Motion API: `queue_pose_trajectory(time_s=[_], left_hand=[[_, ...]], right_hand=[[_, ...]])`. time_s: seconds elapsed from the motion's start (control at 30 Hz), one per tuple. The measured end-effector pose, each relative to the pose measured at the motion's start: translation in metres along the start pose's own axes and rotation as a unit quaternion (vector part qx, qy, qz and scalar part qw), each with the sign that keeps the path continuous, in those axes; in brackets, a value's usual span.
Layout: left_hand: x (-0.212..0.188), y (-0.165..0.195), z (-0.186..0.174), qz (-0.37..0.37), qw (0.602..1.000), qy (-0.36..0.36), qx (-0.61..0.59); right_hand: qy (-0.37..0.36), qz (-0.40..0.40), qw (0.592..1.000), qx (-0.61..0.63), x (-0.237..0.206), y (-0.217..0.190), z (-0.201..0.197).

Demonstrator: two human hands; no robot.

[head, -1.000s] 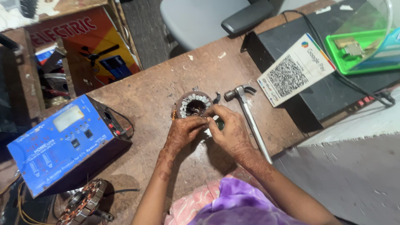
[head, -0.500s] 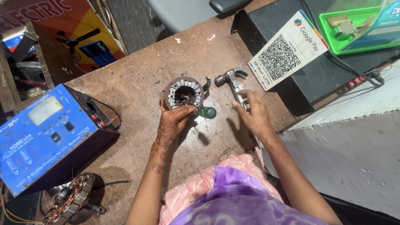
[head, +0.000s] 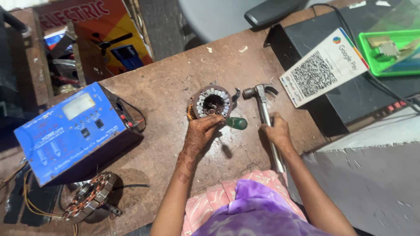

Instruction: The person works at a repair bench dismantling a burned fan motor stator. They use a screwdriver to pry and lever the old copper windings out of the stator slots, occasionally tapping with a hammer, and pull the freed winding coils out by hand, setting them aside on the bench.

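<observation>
A round fan stator [head: 211,101] with copper windings lies on the brown workbench [head: 170,87]. My left hand [head: 201,133] holds a green-handled tool [head: 236,123], its tip against the stator's near edge. My right hand [head: 275,131] is closed around the metal shaft of a claw hammer [head: 262,102], whose head rests on the bench just right of the stator.
A blue electrical box [head: 72,131] with wires stands at the left. A second wound stator [head: 89,196] lies at the bench's front left. A black case [head: 350,78] carries a code card [head: 323,65] and a green tray [head: 389,52] at the right.
My right hand left the stator, moved right and closed on the hammer's shaft. My left hand stayed at the stator, now holding the green-handled tool alone.
</observation>
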State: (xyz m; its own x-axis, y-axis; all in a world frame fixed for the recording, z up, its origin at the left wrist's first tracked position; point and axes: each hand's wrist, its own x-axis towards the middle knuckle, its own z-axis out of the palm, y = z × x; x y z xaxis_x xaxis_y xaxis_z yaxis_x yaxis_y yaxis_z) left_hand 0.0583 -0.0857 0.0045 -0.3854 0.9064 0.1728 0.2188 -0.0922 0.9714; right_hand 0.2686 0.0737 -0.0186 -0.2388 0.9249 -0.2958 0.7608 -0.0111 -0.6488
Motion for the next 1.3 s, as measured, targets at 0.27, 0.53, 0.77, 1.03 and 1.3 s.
queue_pose_trajectory(time_s=[0.27,0.53,0.77,1.03,1.3], left_hand=[[0.002,0.002,0.001,-0.018,1.0,-0.003,-0.004],[0.002,0.001,0.003,-0.028,0.999,0.013,0.009],[0.005,0.004,0.003,-0.032,0.998,0.016,-0.048],[0.003,0.002,0.004,-0.055,0.997,0.023,-0.043],[0.008,0.006,0.001,-0.01,1.0,0.025,-0.007]], right_hand=[[-0.359,0.211,0.667,0.618,-0.009,0.001,0.002],[-0.187,0.065,0.876,0.44,-0.05,-0.038,-0.03],[0.046,-0.274,0.881,0.384,-0.069,-0.045,-0.07],[0.073,-0.321,0.933,0.144,-0.074,0.019,-0.059],[-0.017,-0.31,0.843,0.44,-0.059,0.063,-0.067]])
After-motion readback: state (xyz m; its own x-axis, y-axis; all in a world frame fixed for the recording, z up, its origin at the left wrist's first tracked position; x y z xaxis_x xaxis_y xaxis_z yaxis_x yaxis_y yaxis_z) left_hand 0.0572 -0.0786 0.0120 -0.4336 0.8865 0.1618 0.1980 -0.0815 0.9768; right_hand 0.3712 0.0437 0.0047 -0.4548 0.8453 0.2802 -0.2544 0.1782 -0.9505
